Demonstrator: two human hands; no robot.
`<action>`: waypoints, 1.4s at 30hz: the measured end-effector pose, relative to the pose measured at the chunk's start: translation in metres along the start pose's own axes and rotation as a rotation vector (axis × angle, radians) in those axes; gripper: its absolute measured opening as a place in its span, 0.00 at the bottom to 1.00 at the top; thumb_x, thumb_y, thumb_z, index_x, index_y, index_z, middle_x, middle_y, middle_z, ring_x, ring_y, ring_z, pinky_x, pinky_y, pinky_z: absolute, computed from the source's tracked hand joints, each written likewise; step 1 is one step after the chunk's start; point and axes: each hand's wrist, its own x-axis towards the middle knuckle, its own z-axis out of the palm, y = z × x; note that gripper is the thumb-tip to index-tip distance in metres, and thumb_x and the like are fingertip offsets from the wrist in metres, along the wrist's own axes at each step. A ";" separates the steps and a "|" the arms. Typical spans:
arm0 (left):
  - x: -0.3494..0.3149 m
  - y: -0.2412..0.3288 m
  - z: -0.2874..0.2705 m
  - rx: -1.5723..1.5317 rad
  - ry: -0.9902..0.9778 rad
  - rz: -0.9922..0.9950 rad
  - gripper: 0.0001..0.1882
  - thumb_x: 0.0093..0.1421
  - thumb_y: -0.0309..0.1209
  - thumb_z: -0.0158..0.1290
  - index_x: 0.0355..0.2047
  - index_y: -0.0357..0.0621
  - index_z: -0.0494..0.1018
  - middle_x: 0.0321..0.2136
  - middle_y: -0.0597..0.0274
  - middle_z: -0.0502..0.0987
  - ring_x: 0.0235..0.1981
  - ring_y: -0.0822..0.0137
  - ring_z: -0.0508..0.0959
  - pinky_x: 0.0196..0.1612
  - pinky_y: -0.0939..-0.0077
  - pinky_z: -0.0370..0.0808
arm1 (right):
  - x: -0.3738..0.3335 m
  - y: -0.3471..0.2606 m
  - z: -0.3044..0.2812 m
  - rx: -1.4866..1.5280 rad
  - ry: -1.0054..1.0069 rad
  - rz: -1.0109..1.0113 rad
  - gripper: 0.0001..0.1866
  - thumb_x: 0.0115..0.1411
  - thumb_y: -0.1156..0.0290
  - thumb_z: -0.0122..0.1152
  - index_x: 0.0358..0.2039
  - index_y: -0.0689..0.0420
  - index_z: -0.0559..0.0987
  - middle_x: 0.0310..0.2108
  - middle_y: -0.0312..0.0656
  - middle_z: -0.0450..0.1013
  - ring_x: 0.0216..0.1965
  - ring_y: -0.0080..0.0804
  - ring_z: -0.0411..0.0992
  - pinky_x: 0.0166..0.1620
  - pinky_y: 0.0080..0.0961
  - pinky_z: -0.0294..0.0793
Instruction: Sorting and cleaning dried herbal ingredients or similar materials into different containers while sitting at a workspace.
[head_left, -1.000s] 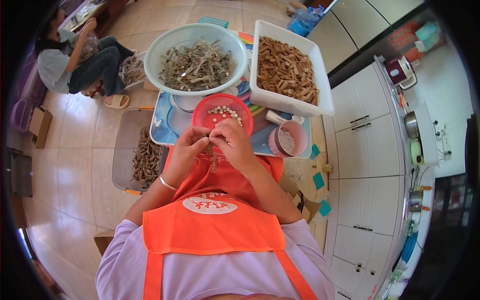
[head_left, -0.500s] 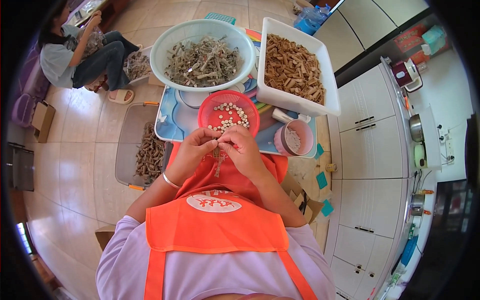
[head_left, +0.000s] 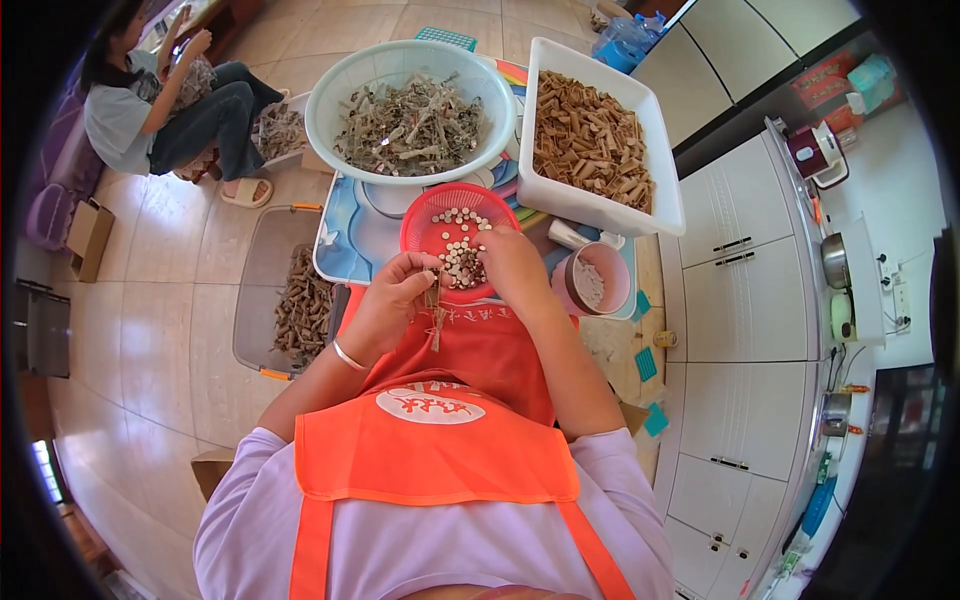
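In front of my body my left hand (head_left: 396,297) is closed in a pinch. It holds a thin, translucent brownish strip (head_left: 437,318) that dangles below the fingertips. My right hand (head_left: 514,268) reaches into the right side of a red basket (head_left: 412,228), fingers curled down among small round discs (head_left: 460,216). Those fingertips are partly hidden, so what they pinch cannot be made out. The discs are pale, with some dark-faced ones near the basket's front. Behind the basket is a pale green bowl (head_left: 316,118) heaped with similar translucent strips (head_left: 415,125).
On the right of the table (head_left: 335,245) are a white bin (head_left: 605,203) of brown pieces and a pink container (head_left: 622,290) of white material. A clear crate (head_left: 252,310) with brown rolls stands on the floor at left. Another person (head_left: 125,120) sits at far left; cabinets (head_left: 745,300) line the right.
My right hand has left the strip and moved up and right into the red basket. My left hand still holds the strip. Dark-faced discs now show at the basket's front.
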 end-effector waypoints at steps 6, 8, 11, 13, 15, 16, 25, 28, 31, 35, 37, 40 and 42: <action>-0.001 -0.001 0.002 -0.034 0.037 -0.028 0.09 0.67 0.24 0.47 0.47 0.39 0.69 0.40 0.57 0.79 0.39 0.70 0.79 0.43 0.76 0.77 | 0.030 0.001 0.029 -0.090 -0.071 -0.062 0.07 0.57 0.76 0.55 0.34 0.58 0.80 0.36 0.53 0.75 0.41 0.52 0.75 0.42 0.41 0.74; -0.001 0.001 0.005 -0.032 0.056 -0.019 0.09 0.68 0.24 0.47 0.47 0.39 0.69 0.41 0.56 0.79 0.40 0.70 0.79 0.44 0.75 0.77 | 0.034 0.000 0.030 -0.056 -0.102 -0.033 0.07 0.56 0.75 0.54 0.34 0.59 0.80 0.37 0.55 0.75 0.41 0.54 0.75 0.44 0.43 0.75; -0.001 0.004 0.005 -0.028 0.066 -0.017 0.09 0.68 0.24 0.47 0.47 0.39 0.70 0.41 0.56 0.79 0.41 0.68 0.80 0.44 0.73 0.78 | 0.038 0.000 0.025 -0.053 -0.157 0.017 0.08 0.56 0.76 0.53 0.34 0.61 0.79 0.38 0.57 0.74 0.42 0.56 0.75 0.45 0.45 0.76; 0.000 0.006 0.004 -0.027 0.063 -0.019 0.09 0.68 0.24 0.47 0.47 0.39 0.70 0.41 0.55 0.79 0.41 0.67 0.80 0.44 0.71 0.79 | 0.043 0.006 0.027 -0.061 -0.199 -0.030 0.09 0.56 0.77 0.52 0.35 0.61 0.79 0.39 0.58 0.74 0.41 0.56 0.75 0.45 0.46 0.75; 0.001 0.006 0.002 -0.018 0.068 -0.008 0.09 0.68 0.24 0.47 0.48 0.39 0.70 0.41 0.56 0.79 0.41 0.68 0.80 0.45 0.72 0.79 | 0.039 0.006 0.025 -0.057 -0.178 -0.063 0.07 0.55 0.78 0.51 0.32 0.62 0.78 0.37 0.58 0.74 0.40 0.57 0.75 0.43 0.45 0.74; 0.002 0.006 0.002 -0.018 0.066 -0.008 0.09 0.68 0.24 0.47 0.48 0.39 0.70 0.41 0.56 0.79 0.41 0.68 0.80 0.45 0.72 0.79 | 0.038 0.005 0.024 -0.053 -0.155 -0.095 0.06 0.54 0.78 0.51 0.30 0.62 0.77 0.36 0.59 0.74 0.39 0.57 0.74 0.41 0.45 0.73; 0.002 0.003 0.000 -0.027 0.058 -0.008 0.09 0.68 0.25 0.48 0.47 0.40 0.71 0.42 0.56 0.79 0.42 0.68 0.80 0.45 0.74 0.78 | 0.040 0.004 0.031 -0.091 -0.155 0.008 0.10 0.50 0.79 0.56 0.35 0.63 0.78 0.39 0.58 0.75 0.43 0.56 0.75 0.46 0.47 0.75; 0.000 0.004 -0.001 -0.038 0.056 0.005 0.09 0.68 0.26 0.48 0.47 0.40 0.71 0.42 0.56 0.80 0.43 0.68 0.80 0.45 0.75 0.78 | 0.042 0.002 0.030 -0.128 -0.168 0.001 0.10 0.50 0.79 0.56 0.34 0.62 0.78 0.38 0.58 0.75 0.41 0.55 0.75 0.44 0.48 0.74; -0.001 0.007 -0.003 -0.050 0.064 0.014 0.09 0.68 0.25 0.48 0.47 0.40 0.71 0.42 0.56 0.80 0.42 0.69 0.80 0.45 0.76 0.78 | 0.040 0.009 0.027 -0.060 -0.193 0.012 0.08 0.50 0.78 0.58 0.33 0.60 0.77 0.37 0.55 0.75 0.40 0.53 0.75 0.43 0.47 0.74; -0.002 0.011 -0.011 -0.024 0.091 -0.002 0.09 0.67 0.25 0.48 0.46 0.39 0.70 0.41 0.57 0.79 0.43 0.69 0.79 0.47 0.76 0.77 | 0.029 -0.018 0.007 0.255 -0.046 0.033 0.07 0.51 0.78 0.58 0.33 0.60 0.77 0.36 0.52 0.75 0.41 0.51 0.75 0.42 0.45 0.73; -0.001 0.011 -0.013 -0.011 0.088 -0.014 0.09 0.67 0.25 0.48 0.46 0.40 0.70 0.41 0.57 0.79 0.43 0.69 0.79 0.47 0.76 0.77 | 0.027 -0.017 0.008 0.162 0.047 -0.010 0.06 0.52 0.78 0.59 0.33 0.59 0.77 0.36 0.51 0.74 0.42 0.51 0.74 0.44 0.44 0.73; 0.000 0.010 -0.011 -0.027 0.088 -0.011 0.08 0.67 0.25 0.48 0.46 0.40 0.71 0.39 0.57 0.80 0.37 0.72 0.79 0.43 0.78 0.77 | 0.023 -0.004 0.018 -0.042 0.003 -0.072 0.05 0.53 0.78 0.58 0.32 0.60 0.76 0.37 0.52 0.74 0.41 0.53 0.73 0.44 0.44 0.73; -0.002 0.011 -0.007 -0.048 0.109 -0.003 0.08 0.67 0.25 0.48 0.46 0.41 0.71 0.39 0.58 0.80 0.37 0.72 0.79 0.42 0.79 0.77 | 0.025 0.001 0.024 -0.033 -0.049 -0.052 0.05 0.53 0.78 0.58 0.32 0.60 0.77 0.37 0.53 0.74 0.41 0.53 0.73 0.44 0.45 0.73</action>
